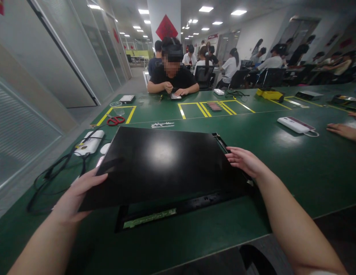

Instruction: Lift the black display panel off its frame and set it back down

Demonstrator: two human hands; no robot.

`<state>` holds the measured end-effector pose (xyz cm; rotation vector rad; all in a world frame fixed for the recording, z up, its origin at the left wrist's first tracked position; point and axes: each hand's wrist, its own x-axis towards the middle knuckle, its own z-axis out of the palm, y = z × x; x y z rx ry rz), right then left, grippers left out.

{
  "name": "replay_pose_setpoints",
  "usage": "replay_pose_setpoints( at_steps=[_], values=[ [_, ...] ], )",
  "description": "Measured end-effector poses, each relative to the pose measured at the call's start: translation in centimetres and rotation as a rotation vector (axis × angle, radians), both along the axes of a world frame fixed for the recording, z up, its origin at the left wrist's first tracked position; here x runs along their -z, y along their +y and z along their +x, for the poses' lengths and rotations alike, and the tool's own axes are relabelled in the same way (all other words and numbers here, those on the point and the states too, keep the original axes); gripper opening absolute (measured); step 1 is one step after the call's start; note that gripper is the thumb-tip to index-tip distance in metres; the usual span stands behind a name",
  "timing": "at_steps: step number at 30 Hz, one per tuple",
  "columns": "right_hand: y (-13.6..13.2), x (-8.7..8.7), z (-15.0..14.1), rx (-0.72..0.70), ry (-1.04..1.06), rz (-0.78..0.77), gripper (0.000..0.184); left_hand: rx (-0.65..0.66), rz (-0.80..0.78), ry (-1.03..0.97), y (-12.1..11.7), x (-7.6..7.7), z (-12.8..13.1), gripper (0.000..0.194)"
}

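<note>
A flat black screen panel (166, 168) is tilted over a thin black frame (203, 200) on the green table, its left side raised and its right side low. My left hand (77, 193) is closed on the panel's left edge, with the thumb on top and the other fingers mostly underneath. At the right side my right hand (248, 162) has its fingers stretched out, touching the edge where panel and frame meet; its thumb is hidden. A greenish strip (150, 218) lies along the frame's near side. The panel covers much of the frame.
To the left lie a white power strip (90, 142) and black cables (56, 168). Red scissors (116, 121) and white strips (163, 125) are beyond the panel. A white device (295, 125) lies right, near another person's hand (344, 131). Opposite, a person (173, 76) works.
</note>
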<state>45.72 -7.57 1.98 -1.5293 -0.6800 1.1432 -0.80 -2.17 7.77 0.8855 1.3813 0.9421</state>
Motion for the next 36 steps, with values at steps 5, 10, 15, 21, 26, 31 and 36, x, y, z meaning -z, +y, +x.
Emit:
replay_pose_setpoints(
  at_steps=[5, 10, 15, 21, 26, 31, 36],
  values=[
    [-0.1, -0.3, 0.2, 0.023, -0.045, -0.050, 0.023, 0.038, -0.036, 0.074, 0.0, 0.5, 0.3, 0.078],
    [-0.2, -0.5, 0.9, 0.084, -0.157, -0.093, 0.014, 0.099, -0.047, 0.024, -0.5, 1.1, 1.3, 0.083],
    [-0.3, -0.7, 1.1, 0.114, -0.266, -0.095, 0.014, 0.156, -0.073, -0.033, -1.0, 1.1, 2.2, 0.084],
    [-0.2, 0.1, 0.7, 0.110, -0.339, -0.067, 0.013, 0.179, -0.102, -0.071, -1.2, 1.2, 2.5, 0.074],
    [-0.1, 0.8, 1.1, 0.099, -0.485, -0.050, 0.016, 0.215, -0.099, -0.109, -0.8, 1.9, 2.3, 0.084],
    [-0.3, 1.0, 0.1, 0.010, -0.890, -0.099, 0.025, 0.259, -0.148, -0.126, -0.9, 2.5, 2.6, 0.083],
    [-0.5, 0.5, -1.7, -0.153, -1.303, -0.208, 0.036, 0.287, -0.084, -0.169, -1.2, 3.0, 3.3, 0.075]
  ],
)
